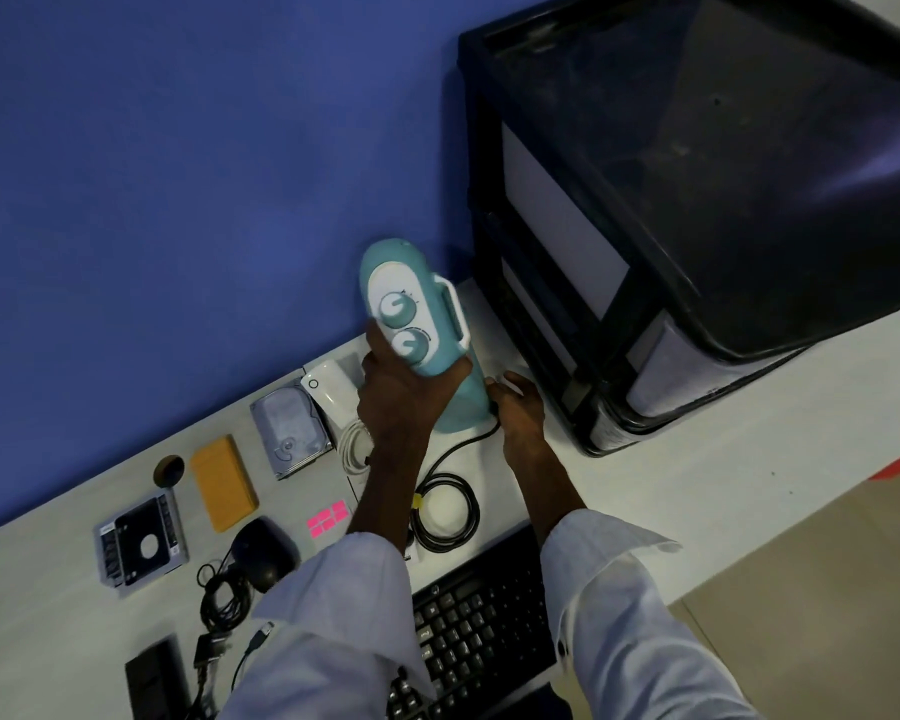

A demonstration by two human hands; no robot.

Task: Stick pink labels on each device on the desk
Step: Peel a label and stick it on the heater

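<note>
A teal and white device with two round dials (417, 304) stands upright near the blue wall. My left hand (401, 397) grips its lower body from the left. My right hand (518, 402) rests at its base on the right side, fingers curled against it; whether a label is under them is hidden. A black cord (445, 511) runs from the device and coils on the desk. A sheet of pink labels (327, 518) lies flat on the white desk (697, 501), left of my left forearm.
A large black computer case (697, 210) stands to the right. A white adapter (333, 392), hard drive (292, 431), orange case (224, 483), drive caddy (141, 545), black mouse (265, 556) and black keyboard (481, 631) lie around my arms.
</note>
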